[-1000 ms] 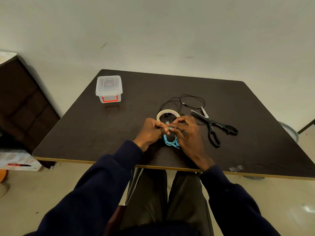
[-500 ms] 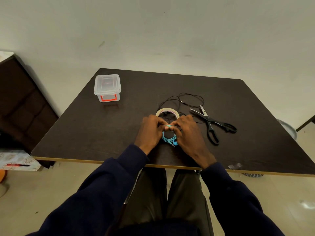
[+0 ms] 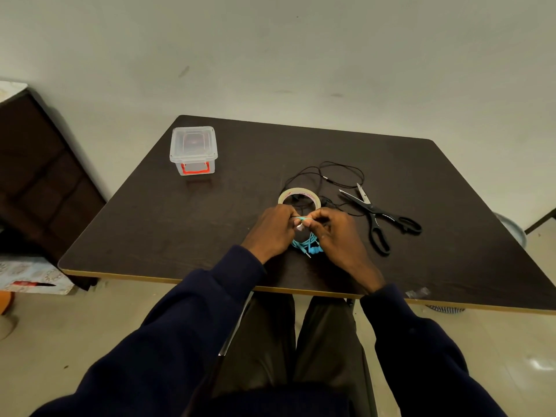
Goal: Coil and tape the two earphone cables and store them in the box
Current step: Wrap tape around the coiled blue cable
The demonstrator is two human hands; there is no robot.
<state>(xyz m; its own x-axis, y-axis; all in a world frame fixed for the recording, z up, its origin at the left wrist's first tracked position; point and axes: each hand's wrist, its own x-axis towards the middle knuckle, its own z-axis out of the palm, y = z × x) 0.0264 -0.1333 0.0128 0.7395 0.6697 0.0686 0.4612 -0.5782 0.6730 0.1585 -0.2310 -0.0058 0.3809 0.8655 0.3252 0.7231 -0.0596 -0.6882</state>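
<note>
I had both hands together over the near middle of the tabletop (image 3: 150, 230); my left hand (image 3: 272, 230) and right hand (image 3: 337, 236) pinched the top of the blue earphone coil (image 3: 307, 246) between them, a scrap of tape (image 3: 299, 226) at the fingertips; the coil hung toward me, plug pointing at me; the black earphone cable (image 3: 328, 176) lay loose beyond; the box (image 3: 193, 150), lid on, stood far left, nearer my left hand.

Faint red print on the tape roll (image 3: 298, 196), illegible.
</note>
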